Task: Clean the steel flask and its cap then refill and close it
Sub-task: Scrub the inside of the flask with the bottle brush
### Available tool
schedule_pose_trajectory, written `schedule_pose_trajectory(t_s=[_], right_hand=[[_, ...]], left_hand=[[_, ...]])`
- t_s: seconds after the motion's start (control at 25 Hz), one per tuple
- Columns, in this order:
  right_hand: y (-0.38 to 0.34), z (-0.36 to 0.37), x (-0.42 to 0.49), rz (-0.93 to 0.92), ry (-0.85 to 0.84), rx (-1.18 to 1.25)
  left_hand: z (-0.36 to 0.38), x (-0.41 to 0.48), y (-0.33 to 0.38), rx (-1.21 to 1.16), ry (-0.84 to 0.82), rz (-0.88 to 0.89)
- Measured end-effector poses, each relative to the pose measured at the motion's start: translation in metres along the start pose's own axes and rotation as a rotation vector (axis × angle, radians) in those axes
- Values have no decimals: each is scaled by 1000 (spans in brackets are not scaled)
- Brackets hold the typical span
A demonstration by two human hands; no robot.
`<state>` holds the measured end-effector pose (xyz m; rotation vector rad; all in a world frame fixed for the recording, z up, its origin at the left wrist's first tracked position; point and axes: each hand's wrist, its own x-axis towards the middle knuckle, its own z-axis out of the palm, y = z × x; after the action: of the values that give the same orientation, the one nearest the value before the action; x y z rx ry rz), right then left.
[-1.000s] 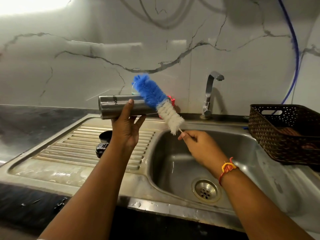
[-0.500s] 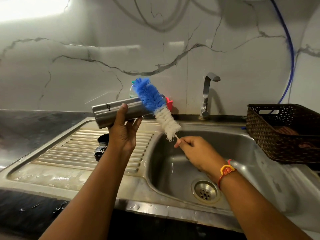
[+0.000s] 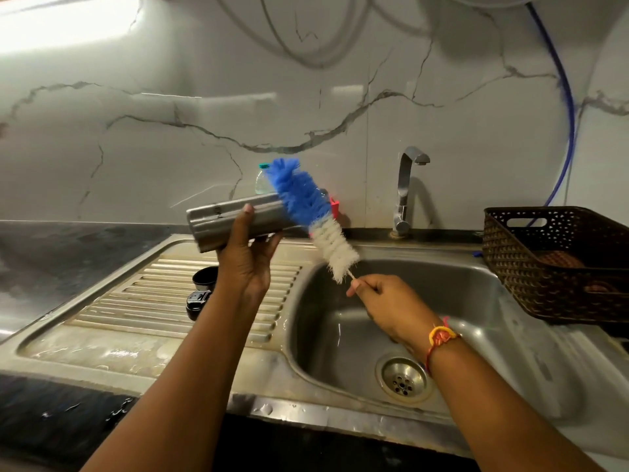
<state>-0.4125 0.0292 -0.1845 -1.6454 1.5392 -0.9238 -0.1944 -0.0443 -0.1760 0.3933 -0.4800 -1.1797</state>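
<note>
Head view. Nearest is the dark table (image 3: 51,413) edge, wet in spots, then the steel sink (image 3: 340,335) with its drain (image 3: 403,379) open and no water running that I can see.

The hands are apart and both busy. The right hand (image 3: 384,298), with a thread band (image 3: 442,337) on its wrist, is over the basin and pinches the thin stem of the bottle brush (image 3: 316,219) just below the white bristles. The left hand (image 3: 245,264) is over the ribbed draining board (image 3: 153,294) and grips the flask (image 3: 231,221), thumb on the front and fingers underneath.

The flask is in the air, roughly on its side, base to the left, mouth end to the right behind the blue bristles. The brush is outside it, slanting across that end; I can't tell whether they touch.

Two black pieces (image 3: 203,287) sit on the draining board just past the left wrist, likely the cap, so the flask is uncapped.

Further back are the tap (image 3: 406,189), a brown basket (image 3: 544,267) on the right and a small plastic bottle (image 3: 261,178) against the marble wall.

Progress judgement: early-mid. The cap is off and the brush is in hand. Left to do: scrub the inside, rinse, clean the cap, refill and close.
</note>
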Motion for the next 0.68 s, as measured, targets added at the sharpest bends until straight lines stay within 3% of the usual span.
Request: schedule_pose_trajectory(t_s=[0.08,0.24,0.44,0.68], right_hand=[[2,1,-3,-4,-22,5],[-8,10,4,-19,26,63],[0,0,-4,-26,-9,21],[-6,-13,-10,195,-88,527]], left_hand=[[-1,4,7,-71,16,21],[0,-8,-15,63,-10,-64],[-2,3,4,-74,26,-29],[-6,10,6,-68,95,61]])
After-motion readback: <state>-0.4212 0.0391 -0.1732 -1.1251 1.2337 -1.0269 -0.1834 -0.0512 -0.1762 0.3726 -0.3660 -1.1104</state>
